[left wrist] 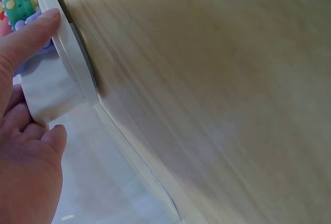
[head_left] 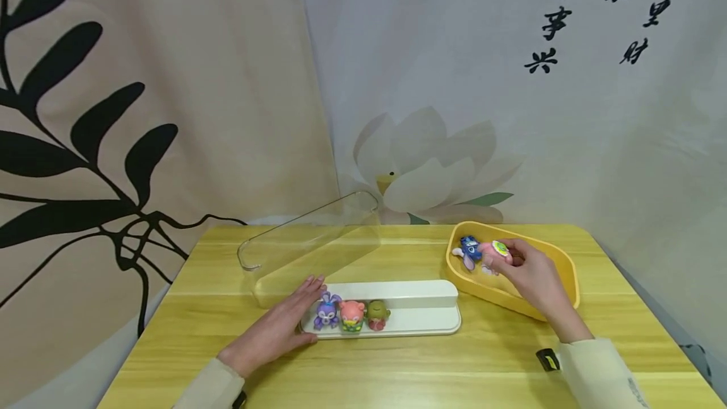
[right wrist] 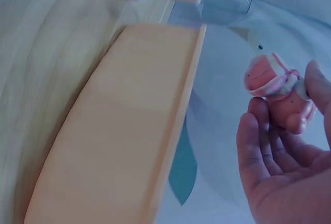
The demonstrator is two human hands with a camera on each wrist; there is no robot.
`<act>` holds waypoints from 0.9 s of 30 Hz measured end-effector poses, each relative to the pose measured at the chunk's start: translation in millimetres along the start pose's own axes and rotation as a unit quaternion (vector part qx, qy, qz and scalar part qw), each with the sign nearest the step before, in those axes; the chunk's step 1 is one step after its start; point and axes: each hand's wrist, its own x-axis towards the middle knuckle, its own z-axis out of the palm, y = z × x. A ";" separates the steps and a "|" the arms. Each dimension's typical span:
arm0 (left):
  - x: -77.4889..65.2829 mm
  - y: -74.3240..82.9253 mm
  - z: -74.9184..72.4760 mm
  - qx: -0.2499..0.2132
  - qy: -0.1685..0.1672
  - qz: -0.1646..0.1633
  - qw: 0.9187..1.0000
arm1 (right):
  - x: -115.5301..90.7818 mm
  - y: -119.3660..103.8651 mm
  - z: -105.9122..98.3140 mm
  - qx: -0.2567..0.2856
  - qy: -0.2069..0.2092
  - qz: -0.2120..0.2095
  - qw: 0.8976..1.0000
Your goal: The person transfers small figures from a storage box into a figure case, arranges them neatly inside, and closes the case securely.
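My left hand [head_left: 284, 324] grips the left end of a white stepped display base [head_left: 420, 320], thumb at its front edge and fingers round the back. On the base's lower step stand a purple rabbit figurine [head_left: 326, 312], a pink figurine [head_left: 352, 315] and a green figurine [head_left: 377, 315] side by side. Over the yellow tray [head_left: 570, 283], my right hand [head_left: 531, 273] pinches another pink figurine [right wrist: 284, 97] between thumb and fingers. A blue figurine [head_left: 469, 250] with pinkish ears lies in that tray, beside the held one.
Behind the base a clear plastic cover [head_left: 318, 238] stands on the wooden table [head_left: 397, 371], close to the back edge. A printed curtain [head_left: 255, 81] hangs behind the table. The yellow tray sits just right of the base.
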 end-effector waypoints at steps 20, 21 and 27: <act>-4.6 -1.0 0.2 0.006 0.005 -0.011 1.000 | -36.9 -43.9 37.6 0.049 -0.029 -0.079 0.995; -4.9 -1.0 0.2 0.007 0.005 -0.011 1.000 | -38.2 -45.2 38.9 0.060 -0.033 -0.076 0.995; -2.3 0.7 0.9 -0.004 0.006 -0.003 1.000 | -45.1 -53.5 49.4 0.127 -0.070 -0.048 0.988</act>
